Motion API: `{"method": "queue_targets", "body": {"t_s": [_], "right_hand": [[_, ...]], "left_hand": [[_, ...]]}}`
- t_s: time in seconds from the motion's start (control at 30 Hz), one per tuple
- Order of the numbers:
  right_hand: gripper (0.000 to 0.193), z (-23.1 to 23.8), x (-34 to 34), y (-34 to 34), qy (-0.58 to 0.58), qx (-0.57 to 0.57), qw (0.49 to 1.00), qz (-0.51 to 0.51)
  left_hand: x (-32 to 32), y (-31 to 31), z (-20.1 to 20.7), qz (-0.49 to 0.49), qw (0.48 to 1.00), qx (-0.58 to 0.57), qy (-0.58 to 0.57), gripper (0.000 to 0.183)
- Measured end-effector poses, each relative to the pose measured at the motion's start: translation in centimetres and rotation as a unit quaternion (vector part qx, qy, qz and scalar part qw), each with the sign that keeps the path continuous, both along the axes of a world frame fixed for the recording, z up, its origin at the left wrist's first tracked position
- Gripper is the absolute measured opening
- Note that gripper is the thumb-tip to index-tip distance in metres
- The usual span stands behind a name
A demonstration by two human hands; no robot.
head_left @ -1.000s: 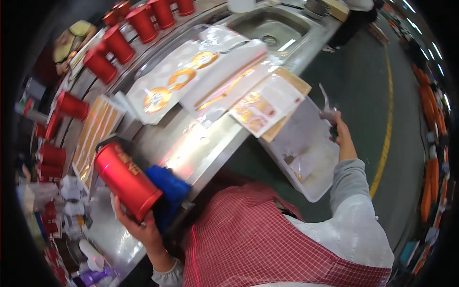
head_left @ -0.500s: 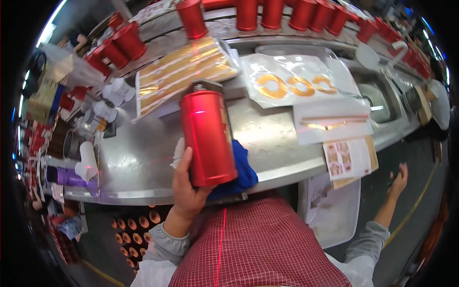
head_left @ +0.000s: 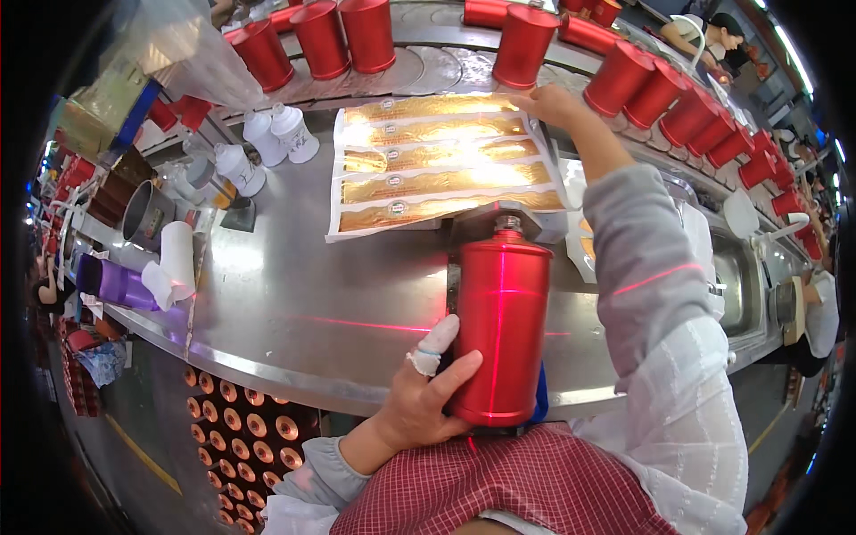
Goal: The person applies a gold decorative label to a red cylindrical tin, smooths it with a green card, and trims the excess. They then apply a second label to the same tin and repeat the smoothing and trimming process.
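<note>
A glossy red metal canister with a narrow threaded neck stands in front of me at the bench edge, marked by thin red laser lines. My left hand grips its lower left side; one finger wears a white cover. Behind the canister's neck is a grey metal block. My right arm reaches across the bench, and my right hand pinches the far right corner of a sheet of gold labels. A bit of blue cloth shows beside the canister's base, mostly hidden.
Several red canisters stand on a conveyor at the back. White bottles, a steel pot and a purple container sit left. At right is a sink. Co-workers are beyond.
My right hand has gone from low at the right to the label sheet's far corner. My left hand still holds the canister, now farther right in view. The view has turned.
</note>
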State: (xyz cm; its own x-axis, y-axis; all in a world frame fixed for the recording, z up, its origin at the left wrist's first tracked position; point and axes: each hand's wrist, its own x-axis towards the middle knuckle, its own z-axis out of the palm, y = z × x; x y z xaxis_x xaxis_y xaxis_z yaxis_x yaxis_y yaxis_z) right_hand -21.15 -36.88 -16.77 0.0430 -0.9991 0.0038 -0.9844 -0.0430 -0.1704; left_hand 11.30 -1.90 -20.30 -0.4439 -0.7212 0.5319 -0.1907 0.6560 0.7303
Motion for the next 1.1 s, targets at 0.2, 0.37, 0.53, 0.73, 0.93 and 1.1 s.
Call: {"method": "queue_targets", "body": {"t_s": [0.2, 0.37, 0.53, 0.73, 0.93, 1.1], "right_hand": [[0.041, -0.9, 3.1, -2.0, -0.09, 0.03, 0.995, -0.009], [0.027, -1.7, 2.1, -1.0, 0.005, -0.194, 0.981, 0.025], [0.024, 4.5, 2.5, 1.6, 0.014, -0.255, 0.961, 0.11], [0.026, 16.2, 5.2, 11.8, -0.29, -0.158, 0.934, 0.134], [0.025, 23.6, 4.7, 23.7, -0.236, -0.131, 0.958, 0.099], [0.022, 26.0, 9.9, 28.6, -0.234, -0.173, 0.951, 0.108]], "left_hand": [[0.1, 0.1, -0.9, 0.022, 0.999, -0.006, 0.031, 0.078], [0.2, -0.1, -0.5, 0.02, 1.0, 0.007, 0.004, 0.082], [-0.7, 0.3, 3.1, 0.081, 0.985, -0.092, -0.124, 0.085], [0.6, 0.9, 0.8, 0.048, 0.994, -0.019, -0.091, 0.088], [-0.9, 1.8, 2.0, 0.088, 0.988, -0.034, -0.125, 0.092], [-0.3, 1.9, 0.6, 0.1, 0.976, -0.09, -0.169, 0.098]]}}
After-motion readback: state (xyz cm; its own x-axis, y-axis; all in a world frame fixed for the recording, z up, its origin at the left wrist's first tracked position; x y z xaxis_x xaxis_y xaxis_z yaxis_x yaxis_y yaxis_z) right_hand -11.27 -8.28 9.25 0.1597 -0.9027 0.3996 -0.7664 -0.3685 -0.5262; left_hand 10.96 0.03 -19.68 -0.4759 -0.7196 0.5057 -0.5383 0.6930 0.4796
